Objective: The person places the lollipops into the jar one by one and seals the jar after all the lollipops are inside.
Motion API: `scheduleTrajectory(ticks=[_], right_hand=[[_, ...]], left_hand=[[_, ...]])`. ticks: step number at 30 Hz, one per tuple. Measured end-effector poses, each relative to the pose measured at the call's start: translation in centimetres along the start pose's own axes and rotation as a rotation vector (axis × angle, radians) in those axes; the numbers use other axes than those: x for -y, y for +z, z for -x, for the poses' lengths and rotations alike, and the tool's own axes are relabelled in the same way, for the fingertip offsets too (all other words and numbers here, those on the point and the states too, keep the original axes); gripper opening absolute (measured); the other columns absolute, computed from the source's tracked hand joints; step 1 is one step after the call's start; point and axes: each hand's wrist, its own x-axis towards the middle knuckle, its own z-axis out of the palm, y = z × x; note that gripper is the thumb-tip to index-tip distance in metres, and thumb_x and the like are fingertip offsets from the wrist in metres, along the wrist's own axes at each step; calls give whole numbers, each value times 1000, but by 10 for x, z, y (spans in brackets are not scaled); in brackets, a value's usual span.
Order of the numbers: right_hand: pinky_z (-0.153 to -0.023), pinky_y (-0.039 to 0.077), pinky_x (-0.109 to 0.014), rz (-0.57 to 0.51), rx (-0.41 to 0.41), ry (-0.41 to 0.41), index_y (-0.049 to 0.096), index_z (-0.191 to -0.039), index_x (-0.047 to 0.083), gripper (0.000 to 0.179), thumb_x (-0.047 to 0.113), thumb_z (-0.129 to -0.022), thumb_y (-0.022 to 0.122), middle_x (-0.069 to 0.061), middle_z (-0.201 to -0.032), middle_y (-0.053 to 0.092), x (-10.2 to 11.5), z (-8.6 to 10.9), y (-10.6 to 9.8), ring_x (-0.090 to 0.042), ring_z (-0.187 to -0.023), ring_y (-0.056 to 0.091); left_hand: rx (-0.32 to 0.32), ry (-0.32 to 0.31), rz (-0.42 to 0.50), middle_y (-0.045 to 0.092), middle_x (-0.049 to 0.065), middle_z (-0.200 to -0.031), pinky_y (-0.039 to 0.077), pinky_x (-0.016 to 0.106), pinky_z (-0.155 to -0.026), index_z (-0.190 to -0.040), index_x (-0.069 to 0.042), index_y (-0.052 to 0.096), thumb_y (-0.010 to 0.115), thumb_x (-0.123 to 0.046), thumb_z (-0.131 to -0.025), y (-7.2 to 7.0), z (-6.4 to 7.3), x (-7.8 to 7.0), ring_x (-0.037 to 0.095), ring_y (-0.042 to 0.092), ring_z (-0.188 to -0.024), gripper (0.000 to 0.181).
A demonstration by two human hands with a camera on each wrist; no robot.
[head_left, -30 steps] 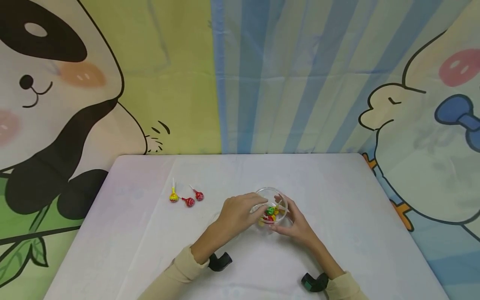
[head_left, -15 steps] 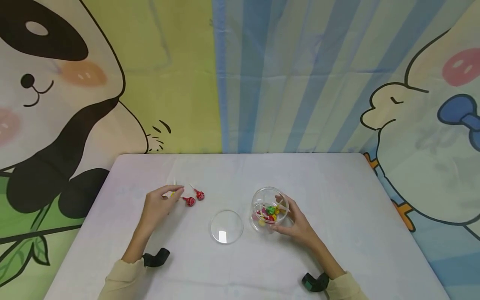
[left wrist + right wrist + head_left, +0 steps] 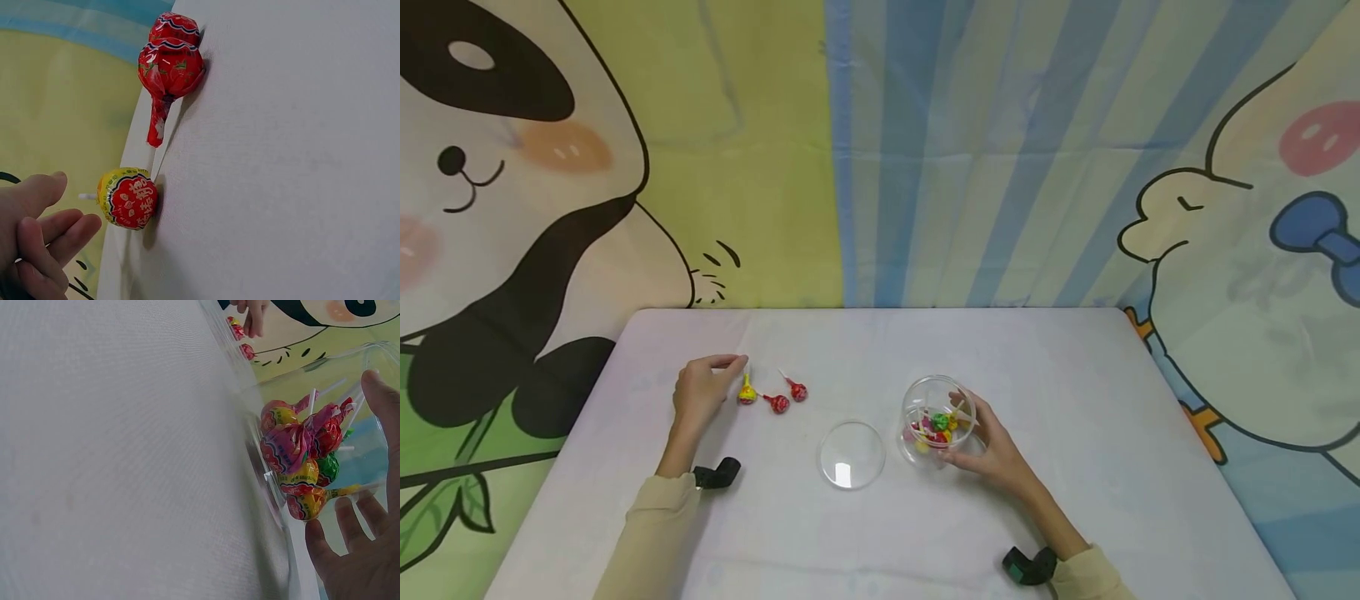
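Observation:
My left hand (image 3: 697,393) is at the white stick of a yellow-and-red wrapped lollipop (image 3: 747,392) lying on the table's left side. In the left wrist view the thumb and fingers stand apart, with the stick end reaching toward the gap between them. My right hand (image 3: 995,450) holds the side of a clear round jar (image 3: 917,389), thumb and fingers spread around its wall. Several wrapped lollipops (image 3: 290,447) in pink, red, yellow and green lie inside the jar, sticks pointing various ways. Beside the yellow lollipop are two red lollipops (image 3: 778,404).
A clear round lid (image 3: 852,446) lies flat on the white table (image 3: 820,533), left of the jar. Behind the table's far edge hangs a cartoon-printed curtain (image 3: 775,167). Each wrist carries a black camera mount (image 3: 718,473).
My left hand has left the jar mouth, gone left to the loose lollipops, then shifted slightly farther back to the yellow one's stick. The right hand keeps holding the jar in place.

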Motion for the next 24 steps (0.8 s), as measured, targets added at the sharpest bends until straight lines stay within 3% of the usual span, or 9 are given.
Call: scheduleTrajectory(ticks=[6,18,24], right_hand=[[-104,37,-63,0,0,-9,31,-148,9,89,8,-74,81,-23,-147,44,0,0,0,-38,-137,40],[-103,37,-65,-19,6,-10,31,-149,8,88,9,-76,80,-24,-147,44,-1,0,0,-41,-136,39],[-103,37,-64,-21,2,-6,32,-148,8,87,9,-75,80,-24,-147,44,-2,0,0,-40,-136,39]], left_hand=[[21,-5,-8,70,16,-117,36,29,-56,-114,-9,72,61,-56,-88,2,-1,-4,22,55,-71,55],[3,10,-28,73,14,-99,35,29,-55,-106,-9,74,66,-42,-89,7,-3,-8,18,54,-65,38],[-18,36,-25,74,14,-100,35,28,-55,-107,-8,74,65,-37,-91,5,1,-15,20,56,-68,34]])
